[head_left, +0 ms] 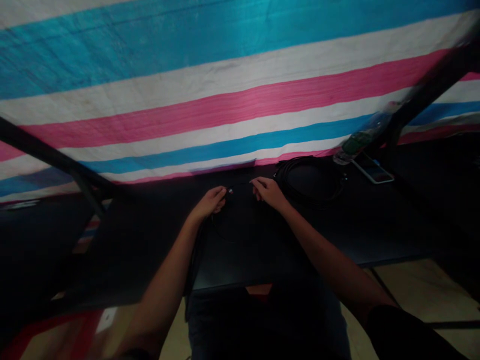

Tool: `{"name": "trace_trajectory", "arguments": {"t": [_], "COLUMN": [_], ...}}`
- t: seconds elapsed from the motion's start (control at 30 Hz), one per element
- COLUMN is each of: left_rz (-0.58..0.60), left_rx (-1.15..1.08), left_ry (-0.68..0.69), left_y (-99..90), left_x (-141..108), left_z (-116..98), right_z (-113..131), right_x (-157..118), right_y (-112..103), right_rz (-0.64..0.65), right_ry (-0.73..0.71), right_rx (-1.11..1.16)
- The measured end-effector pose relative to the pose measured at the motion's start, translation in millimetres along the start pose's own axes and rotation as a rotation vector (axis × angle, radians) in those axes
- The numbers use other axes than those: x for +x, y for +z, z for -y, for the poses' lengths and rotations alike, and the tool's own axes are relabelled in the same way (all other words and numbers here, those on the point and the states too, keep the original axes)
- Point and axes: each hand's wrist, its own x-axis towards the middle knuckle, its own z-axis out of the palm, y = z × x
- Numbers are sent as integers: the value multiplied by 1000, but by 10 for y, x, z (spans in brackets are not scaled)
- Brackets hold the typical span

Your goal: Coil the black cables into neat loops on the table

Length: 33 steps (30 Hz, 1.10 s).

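Holding a thin black cable (240, 184), head view: both hands are raised over the black tabletop (240, 260), toward its far edge and about midway along it. Left hand (213, 202): thumb and forefinger closed on the cable, remaining fingers curled under. A small pale tip (230, 191) shows just beyond the thumb, on the side facing the other hand. Below this grip, dark strands hang toward the tabletop; their lower course is lost in the dark.

Right hand (267, 192): thumb and forefinger pinched together, appearing to grip the same cable at the fingertips. The cable spans the short gap between the two grips as a faint, nearly level line. Cannot tell whether that stretch touches the tabletop.

Just right of the right hand, near the far edge, lies a coil of black cable (313, 198), wound in a loose ring. Cannot tell whether it joins the held length. Beyond the coil, also by the far edge: a clear bottle (354, 143) with a green label, slanted in view, and a phone (375, 170) lying flat just beside its base. Behind the far edge hangs a striped sheet (225, 110) in blue, white and pink.
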Motion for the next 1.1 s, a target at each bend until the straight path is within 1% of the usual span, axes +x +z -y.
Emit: {"name": "trace_trajectory", "arguments": {"t": [0.07,0.13,0.17,0.2,0.27,0.37,0.43,0.47,0.53,0.63,0.67,0.73,0.8,0.9,0.97,1.03,1.1], "left_rz": [29,44,40,25,-34,-104,-89,-72,-51,-64,-73,-87,-81,-4,38,42,26], "left_rx": [187,370,441,493,530,450,348,296,213,144,131,136,194,342,417,444,430], "left_ry": [14,56,75,88,104,119,111,104,84,51,44,48,62,84,103,122,129], "left_y": [34,89,117,143,187,238,265,273,272,223,200,162,147,181,219,239,228], "left_x": [-19,-22,-19,-15,-4,9,13,14,17,29,33,35,22,-26,-57,-70,-64], "left_z": [-10,-19,-18,-14,8,48,63,64,57,40,36,29,14,-28,-56,-65,-53], "right_z": [33,70,86,99,111,97,74,60,32,-1,-7,-9,4,45,71,84,81], "right_x": [-46,-102,-128,-150,-175,-168,-143,-126,-84,-21,-6,2,-20,-84,-120,-135,-125], "right_y": [54,127,165,200,253,278,259,240,181,61,24,-23,-17,77,148,176,137], "right_rz": [151,305,351,366,336,329,332,312,216,28,-10,-17,61,286,388,417,429], "right_ry": [-10,-13,-17,-25,-52,-49,-33,-36,-57,-75,-76,-74,-60,-53,-58,-52,-45], "right_rx": [37,44,29,4,-56,-86,-76,-79,-106,-131,-123,-88,-59,-55,-67,-56,-12]}}
